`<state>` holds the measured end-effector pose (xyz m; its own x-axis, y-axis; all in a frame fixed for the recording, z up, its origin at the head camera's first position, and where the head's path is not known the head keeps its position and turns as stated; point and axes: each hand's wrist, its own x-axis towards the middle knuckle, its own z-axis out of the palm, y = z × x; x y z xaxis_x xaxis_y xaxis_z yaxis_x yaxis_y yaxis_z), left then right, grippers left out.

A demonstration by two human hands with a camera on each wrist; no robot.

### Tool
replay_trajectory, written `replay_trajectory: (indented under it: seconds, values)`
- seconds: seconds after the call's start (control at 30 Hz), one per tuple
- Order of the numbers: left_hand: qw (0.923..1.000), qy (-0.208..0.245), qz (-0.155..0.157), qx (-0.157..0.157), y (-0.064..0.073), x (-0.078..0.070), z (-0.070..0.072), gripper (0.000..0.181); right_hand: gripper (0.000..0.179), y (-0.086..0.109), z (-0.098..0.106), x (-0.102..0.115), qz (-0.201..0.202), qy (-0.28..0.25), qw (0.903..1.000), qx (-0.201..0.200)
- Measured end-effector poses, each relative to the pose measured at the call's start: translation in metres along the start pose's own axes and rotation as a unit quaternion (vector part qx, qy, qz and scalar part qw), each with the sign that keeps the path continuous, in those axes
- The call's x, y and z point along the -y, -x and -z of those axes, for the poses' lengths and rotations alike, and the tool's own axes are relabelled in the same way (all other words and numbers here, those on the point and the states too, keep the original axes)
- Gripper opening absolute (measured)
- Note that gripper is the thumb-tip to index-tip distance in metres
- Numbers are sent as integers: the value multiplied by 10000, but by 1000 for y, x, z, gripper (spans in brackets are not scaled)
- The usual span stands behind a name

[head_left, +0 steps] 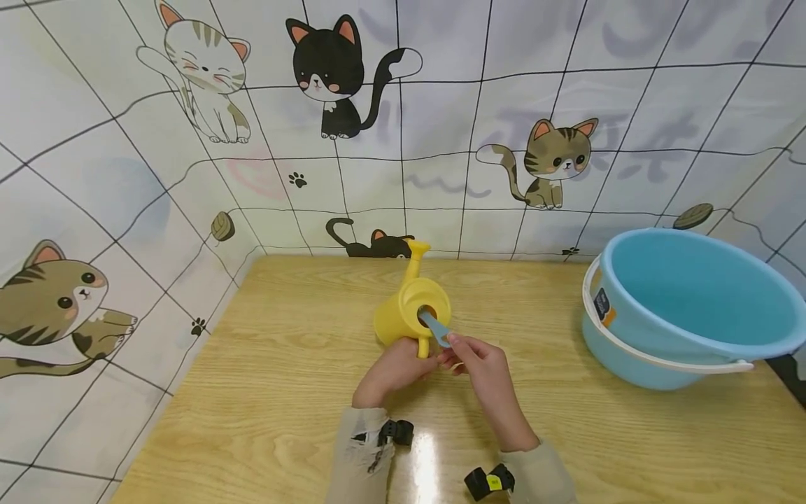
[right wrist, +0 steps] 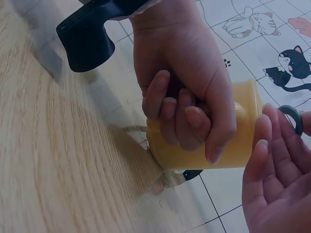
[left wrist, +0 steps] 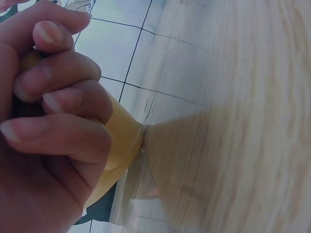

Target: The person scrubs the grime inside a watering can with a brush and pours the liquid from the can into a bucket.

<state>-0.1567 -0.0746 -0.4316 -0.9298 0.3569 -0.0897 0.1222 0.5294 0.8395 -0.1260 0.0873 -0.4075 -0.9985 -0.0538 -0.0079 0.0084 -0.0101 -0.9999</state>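
Note:
A yellow watering can point(head_left: 389, 318) stands on the wooden table, its spout pointing to the back wall. My left hand point(head_left: 398, 369) grips the can's handle; in the left wrist view its fingers point(left wrist: 68, 136) are curled round it. My right hand point(head_left: 481, 367) pinches the end of a blue-grey tool with a flat handle point(head_left: 436, 329), whose other end goes down into the can's round opening and is hidden. In the right wrist view a ring-shaped end of the tool point(right wrist: 293, 119) shows between the right fingers, beside the can's rim.
To the right stands a large light blue bucket point(head_left: 655, 350) with a white carrying handle point(head_left: 667, 358). The wooden table point(head_left: 264, 413) meets a wall covering point(head_left: 441, 175) with printed cats at the back and left.

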Motion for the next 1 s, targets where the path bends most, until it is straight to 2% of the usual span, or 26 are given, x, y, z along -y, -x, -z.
replay_trajectory:
  seconds: [0.2, 0.37, 0.57, 0.8, 1.0]
  values:
    - [10000, -2, 12, -14, 1, 2, -1, 30, 32, 1, 1, 1, 111, -135, 9998, 17]
    - [9998, -185, 9, -83, 0, 2, -2, 28, 31, 7, 1, 16, 282, 74, 9996, 62]
    - [9997, -241, 48, -94, -1, 1, -1, 27, 26, 11, 2, 28, 343, 200, 9992, -77]
    - [9995, -300, 25, -111, 2, 3, 2, 33, 29, 4, 10, 13, 257, -12, 9992, -307]
    - [9996, -267, -65, -108, 0, 3, 2, 34, 34, -1, 13, 2, 396, -77, 9983, -424]
